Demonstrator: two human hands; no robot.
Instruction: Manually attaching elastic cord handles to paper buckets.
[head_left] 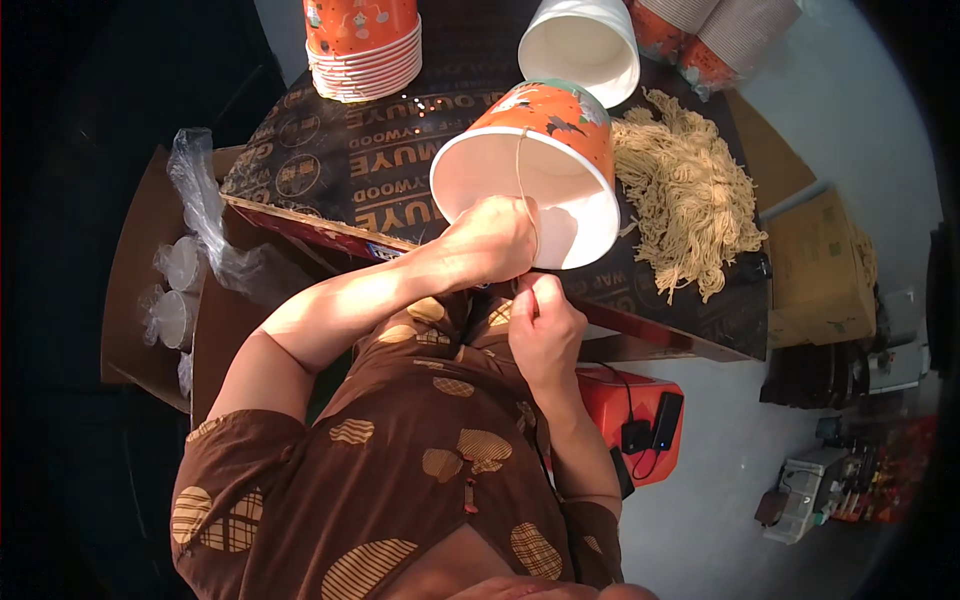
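An orange paper bucket (575, 122) with printed figures and a white inside lies tilted at the table's near edge, its mouth facing me. A thin tan cord (521, 165) runs from its upper rim across the mouth and past my left hand (492, 240). That hand is closed, its fingers curled inside the mouth by the lower rim; their tips are hidden. Just below the rim, my right hand (546, 328) is closed in a pinch where the cord's lower part comes down. Beside the bucket lies a heap of tan cords (690, 200).
A stack of orange buckets (365, 60) stands at the far left, a white-lined bucket (580, 50) behind mine. More wrapped stacks (735, 40) sit far right. An open carton (130, 310) with plastic-wrapped cups is at left; a red stool (655, 400) with a cabled device stands below the table.
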